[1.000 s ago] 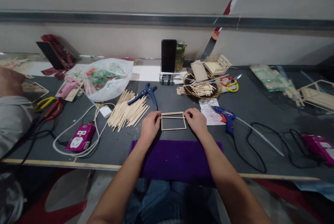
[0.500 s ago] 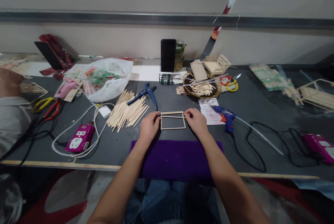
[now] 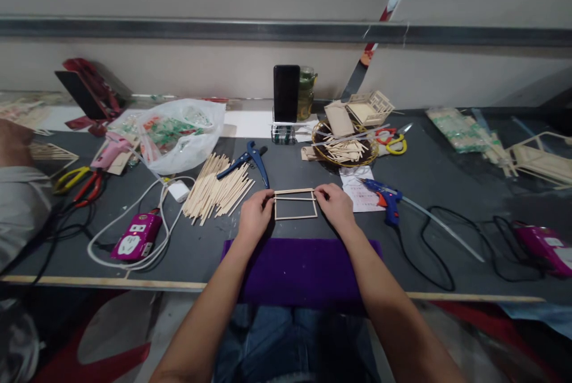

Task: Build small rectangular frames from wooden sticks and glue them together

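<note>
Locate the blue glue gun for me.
In the head view, the blue glue gun lies on the table just right of the person's right hand, partly over the white paper sheet.

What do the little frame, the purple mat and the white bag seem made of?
Frame: apparently bare wood, matte, pale tan. Purple mat: perhaps felt or other fabric, dull surface. White bag: likely thin plastic, crinkled, contents showing through.

The left hand (image 3: 254,213) and right hand (image 3: 336,206) partly hide the upper corners of the pale rectangular wooden-stick frame (image 3: 295,217). Reddish writing on the white paper sheet (image 3: 360,193) is illegibly small.
</note>
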`<act>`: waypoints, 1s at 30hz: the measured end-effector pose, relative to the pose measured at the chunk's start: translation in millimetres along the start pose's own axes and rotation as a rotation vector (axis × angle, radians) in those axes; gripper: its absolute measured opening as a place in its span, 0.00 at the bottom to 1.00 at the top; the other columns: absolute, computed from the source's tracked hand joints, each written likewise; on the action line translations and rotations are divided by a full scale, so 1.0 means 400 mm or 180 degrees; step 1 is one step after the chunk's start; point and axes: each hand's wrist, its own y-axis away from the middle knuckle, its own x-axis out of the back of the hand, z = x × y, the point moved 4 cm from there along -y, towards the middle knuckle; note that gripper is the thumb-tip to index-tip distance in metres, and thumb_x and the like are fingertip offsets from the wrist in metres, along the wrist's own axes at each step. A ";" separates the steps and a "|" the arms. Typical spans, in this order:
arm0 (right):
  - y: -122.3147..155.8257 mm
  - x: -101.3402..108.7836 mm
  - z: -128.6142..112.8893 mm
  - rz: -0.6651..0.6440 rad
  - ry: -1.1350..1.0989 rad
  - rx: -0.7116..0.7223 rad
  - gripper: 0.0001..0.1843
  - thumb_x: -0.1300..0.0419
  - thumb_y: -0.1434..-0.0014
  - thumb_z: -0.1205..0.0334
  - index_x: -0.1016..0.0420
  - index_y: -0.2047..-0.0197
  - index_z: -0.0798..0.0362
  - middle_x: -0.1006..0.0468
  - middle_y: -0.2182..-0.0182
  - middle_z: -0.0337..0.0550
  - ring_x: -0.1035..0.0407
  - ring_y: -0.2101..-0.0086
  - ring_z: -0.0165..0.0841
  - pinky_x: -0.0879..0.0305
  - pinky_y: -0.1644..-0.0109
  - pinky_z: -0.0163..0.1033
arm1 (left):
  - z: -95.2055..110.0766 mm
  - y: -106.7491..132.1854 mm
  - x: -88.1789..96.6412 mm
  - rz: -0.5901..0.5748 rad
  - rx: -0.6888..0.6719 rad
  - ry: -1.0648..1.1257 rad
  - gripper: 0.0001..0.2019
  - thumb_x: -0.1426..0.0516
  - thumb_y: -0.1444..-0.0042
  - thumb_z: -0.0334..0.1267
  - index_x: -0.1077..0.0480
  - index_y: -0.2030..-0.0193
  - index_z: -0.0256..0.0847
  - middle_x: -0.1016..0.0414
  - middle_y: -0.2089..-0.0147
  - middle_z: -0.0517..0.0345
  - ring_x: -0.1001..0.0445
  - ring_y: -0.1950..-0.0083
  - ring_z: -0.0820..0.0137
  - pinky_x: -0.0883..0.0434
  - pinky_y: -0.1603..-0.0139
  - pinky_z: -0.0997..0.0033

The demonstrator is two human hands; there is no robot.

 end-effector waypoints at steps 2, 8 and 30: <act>0.000 0.000 0.000 0.0004 -0.0005 -0.0001 0.10 0.46 0.40 0.61 0.23 0.67 0.49 0.25 0.68 0.41 0.32 0.67 0.33 0.44 0.67 0.35 | 0.000 0.000 0.000 -0.0009 0.0016 0.0007 0.11 0.46 0.43 0.32 0.25 0.56 0.40 0.20 0.55 0.52 0.23 0.53 0.64 0.29 0.48 0.62; 0.003 0.000 0.001 0.0010 -0.0059 0.0026 0.11 0.47 0.40 0.60 0.23 0.66 0.48 0.25 0.68 0.41 0.32 0.67 0.33 0.43 0.67 0.35 | -0.001 0.000 0.000 0.0007 0.0004 0.0056 0.11 0.46 0.44 0.32 0.25 0.57 0.41 0.20 0.56 0.53 0.23 0.53 0.64 0.28 0.49 0.63; 0.012 -0.014 -0.055 -0.0046 -0.0057 0.1092 0.10 0.44 0.38 0.61 0.21 0.59 0.49 0.27 0.65 0.45 0.33 0.61 0.36 0.37 0.56 0.39 | -0.026 -0.006 0.024 0.0550 0.0134 0.0516 0.09 0.47 0.44 0.34 0.27 0.60 0.39 0.21 0.61 0.55 0.24 0.61 0.70 0.28 0.54 0.68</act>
